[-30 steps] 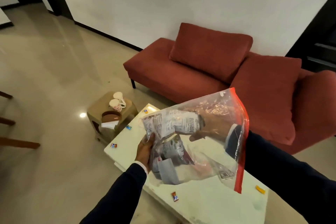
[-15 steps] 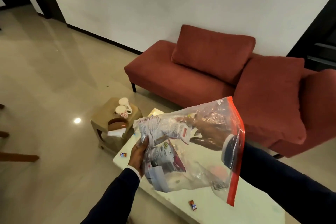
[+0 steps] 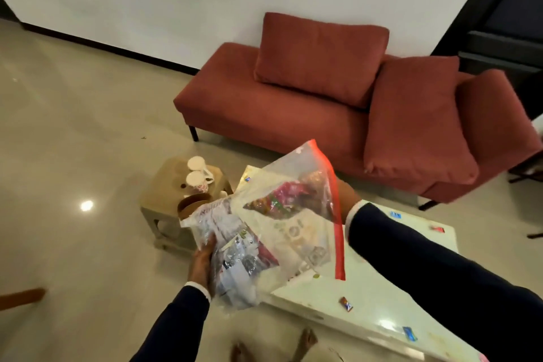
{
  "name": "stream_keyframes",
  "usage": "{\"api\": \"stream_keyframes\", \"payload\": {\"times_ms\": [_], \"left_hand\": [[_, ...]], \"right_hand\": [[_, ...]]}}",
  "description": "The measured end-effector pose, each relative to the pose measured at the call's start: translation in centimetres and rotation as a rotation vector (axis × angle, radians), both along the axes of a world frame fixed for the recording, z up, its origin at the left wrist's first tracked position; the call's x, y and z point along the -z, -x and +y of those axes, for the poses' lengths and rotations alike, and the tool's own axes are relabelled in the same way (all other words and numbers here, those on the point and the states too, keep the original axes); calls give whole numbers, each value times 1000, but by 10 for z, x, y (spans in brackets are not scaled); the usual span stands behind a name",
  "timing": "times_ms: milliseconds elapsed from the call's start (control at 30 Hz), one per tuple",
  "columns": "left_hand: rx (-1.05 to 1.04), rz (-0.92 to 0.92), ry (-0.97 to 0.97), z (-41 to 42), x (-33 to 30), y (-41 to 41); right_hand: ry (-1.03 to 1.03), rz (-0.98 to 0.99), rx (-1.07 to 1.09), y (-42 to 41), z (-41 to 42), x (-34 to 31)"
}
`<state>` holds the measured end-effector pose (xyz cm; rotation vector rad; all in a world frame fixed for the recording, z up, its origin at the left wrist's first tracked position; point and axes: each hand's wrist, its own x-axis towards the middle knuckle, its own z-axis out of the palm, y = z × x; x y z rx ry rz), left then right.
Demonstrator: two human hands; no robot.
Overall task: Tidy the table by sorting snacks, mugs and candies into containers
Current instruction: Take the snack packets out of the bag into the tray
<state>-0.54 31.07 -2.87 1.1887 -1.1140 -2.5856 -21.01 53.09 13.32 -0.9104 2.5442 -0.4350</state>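
The left hand (image 3: 201,264) grips the lower end of a clear zip bag (image 3: 282,223) with a red seal strip, held in the air over the white table's (image 3: 379,311) ten o'clock corner. Snack packets (image 3: 279,200) fill the bag. The right hand (image 3: 346,194) reaches behind the bag's mouth; its grip cannot be told. Two mugs (image 3: 197,172) stand on a stool (image 3: 158,197) at ten o'clock of the bag. Wrapped candies (image 3: 346,303) lie scattered on the table.

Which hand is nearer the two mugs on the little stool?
Left. The left hand grips the bag's lower end just right of the stool holding the mugs. The right hand is at the bag's red-edged mouth, farther right over the table.
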Motion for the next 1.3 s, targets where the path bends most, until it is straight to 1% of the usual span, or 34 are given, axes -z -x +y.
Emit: {"api": "stream_keyframes", "payload": {"times_ms": [33,67,133,233,300,433,467,533,633,733,800,967,1067,1133,1200,1300], "left_hand": [[-47,-16,1,-7,1,-1],[-86,-41,11,-12,1,-3],[-144,-108,39,-30,10,-7],[-207,-163,79,-53,22,-14],[-252,-182,111,-68,26,-19],[-340,-235,191,-92,28,-21],[-367,-241,209,-99,27,-19],[-397,-243,229,-111,26,-12],[-396,-254,259,-123,28,-5],[-345,-257,263,-126,41,-3],[-325,-257,246,-126,57,-4],[-315,-301,194,-121,102,-9],[-290,-321,148,-118,132,-8],[-232,-351,109,-120,154,-6],[-184,-362,62,-122,179,-7],[-175,-379,34,-129,209,-11]], "right_hand": [[51,8,43,2,-2,-1],[149,28,83,5,1,1],[290,-19,201,13,4,1],[441,-190,376,31,8,10],[493,-290,492,42,5,25],[687,-553,847,64,3,65],[712,-597,899,70,3,74],[707,-639,938,83,3,96],[616,-673,901,102,-2,131],[411,-655,796,120,-12,172],[280,-622,681,132,-23,201],[-7,-445,403,151,-60,271],[-223,-284,168,165,-82,309],[-344,-169,53,174,-97,334],[-381,-131,-25,183,-111,359],[-379,-156,-114,196,-133,388]]}}
